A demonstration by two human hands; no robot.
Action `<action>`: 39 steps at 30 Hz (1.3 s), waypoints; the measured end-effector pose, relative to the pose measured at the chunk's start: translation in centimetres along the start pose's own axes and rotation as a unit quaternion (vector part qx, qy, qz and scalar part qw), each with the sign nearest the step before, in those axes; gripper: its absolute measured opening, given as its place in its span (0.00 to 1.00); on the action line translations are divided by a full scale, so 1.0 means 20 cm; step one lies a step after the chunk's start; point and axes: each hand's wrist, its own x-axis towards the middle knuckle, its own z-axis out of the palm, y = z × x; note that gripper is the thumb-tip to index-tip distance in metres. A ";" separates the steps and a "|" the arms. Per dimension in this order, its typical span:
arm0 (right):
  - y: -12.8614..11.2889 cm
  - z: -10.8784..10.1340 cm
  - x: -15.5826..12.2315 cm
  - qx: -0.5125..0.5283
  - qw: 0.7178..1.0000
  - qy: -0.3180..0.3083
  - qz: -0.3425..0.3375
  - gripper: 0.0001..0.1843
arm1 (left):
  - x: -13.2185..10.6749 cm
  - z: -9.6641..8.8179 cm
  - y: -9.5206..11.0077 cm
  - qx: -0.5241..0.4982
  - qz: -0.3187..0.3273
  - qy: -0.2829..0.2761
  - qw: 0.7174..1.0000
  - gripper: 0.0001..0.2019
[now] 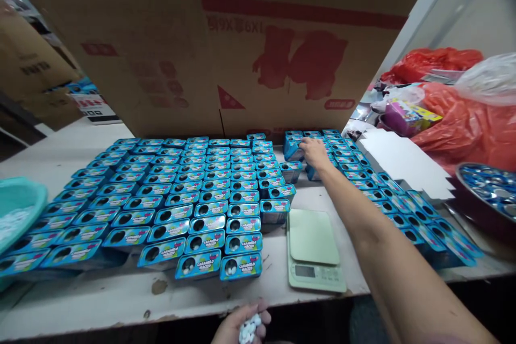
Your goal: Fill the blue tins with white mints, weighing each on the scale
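A white tabletop (121, 301), stained and chipped along its front edge, is carrying closely ranked blue containers (217, 183) with rounded oblong tops. The nearer tops are showing the lettering "CARAMELO MACIZO" and a round opening; white pieces are showing through some openings at the front. The larger block is occupying the left and centre; a second block (363, 183) is running along the right, and a strip of bare surface is lying between the two.

In this strip, a pale green digital scale (314, 236) is resting near the front edge. Below the edge, the left hand (242, 325) is cupping a handful of white pellets (250, 328), its fingers curling round them. The right hand (315, 151) is reaching to the back, its bent fingers meeting a blue container at the near left corner of the right block; whether they are clamping it cannot be told.

Behind, a large cardboard box (161, 11) with red printing is standing as a wall. At the left, a turquoise basin (38, 193) is holding white pieces. At the right, a white card sheet (403, 158) is lying beside a dark red bowl (470, 215) of blue-and-silver pieces, and red plastic bags (463, 129) are heaping up beyond.
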 end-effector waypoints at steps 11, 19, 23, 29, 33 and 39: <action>-0.14 -0.54 -0.78 0.053 0.987 -0.009 -0.151 0.11 | 0.02 0.08 -0.08 0.009 -0.030 -0.046 0.998 0.13; -0.23 -0.44 -1.04 0.182 0.978 -0.016 -0.104 0.14 | -0.01 0.20 -0.10 0.007 -0.006 -0.059 0.998 0.13; -0.35 -0.54 -1.20 0.273 0.961 0.015 -0.047 0.13 | -0.01 0.22 -0.13 -0.006 -0.014 -0.074 0.997 0.12; -0.81 -0.47 -1.57 0.297 0.930 -0.138 -0.169 0.12 | 0.03 0.19 -0.19 -0.066 -0.093 -0.158 0.981 0.07; -0.90 -0.40 -1.68 0.286 0.935 -0.151 -0.148 0.11 | 0.06 0.16 -0.22 -0.059 -0.116 -0.149 0.980 0.11; -0.69 -0.43 -1.64 0.358 0.925 -0.096 -0.085 0.09 | 0.04 0.16 -0.21 -0.012 -0.081 -0.126 0.989 0.13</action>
